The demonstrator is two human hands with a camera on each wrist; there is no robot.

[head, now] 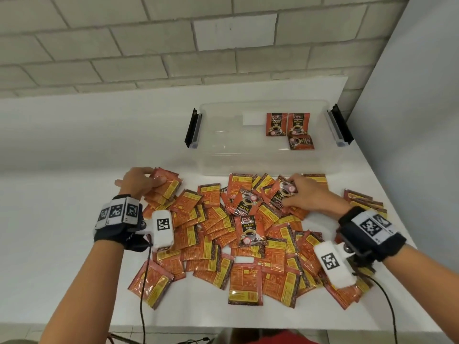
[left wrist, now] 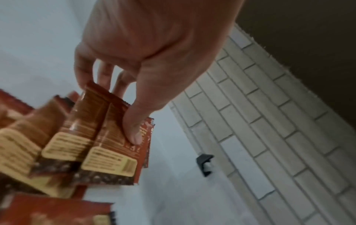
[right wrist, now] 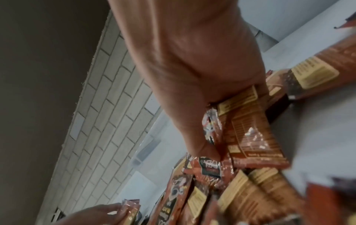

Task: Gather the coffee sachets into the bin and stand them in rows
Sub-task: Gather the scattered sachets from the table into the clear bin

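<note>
From my station I judge this job barely begun. The white tabletop point(head: 62, 281) carries nearly the whole load: a wide loose heap of orange-and-yellow foil coffee sachets point(head: 223, 244), overlapping, most lying back side up, just in front of the clear rectangular plastic bin with black side latches point(head: 223, 157). That bin holds only three sachets point(head: 289, 126) at its right end; two look propped against the far wall and one lies flat in front of them, so I see no proper row yet. My left hand point(head: 139, 181) pinches a small stack of sachets point(left wrist: 108, 129) at the heap's far left edge, thumb on top. My right hand point(head: 308, 194) is curled around a few sachets point(right wrist: 248, 130) at the far right.
</note>
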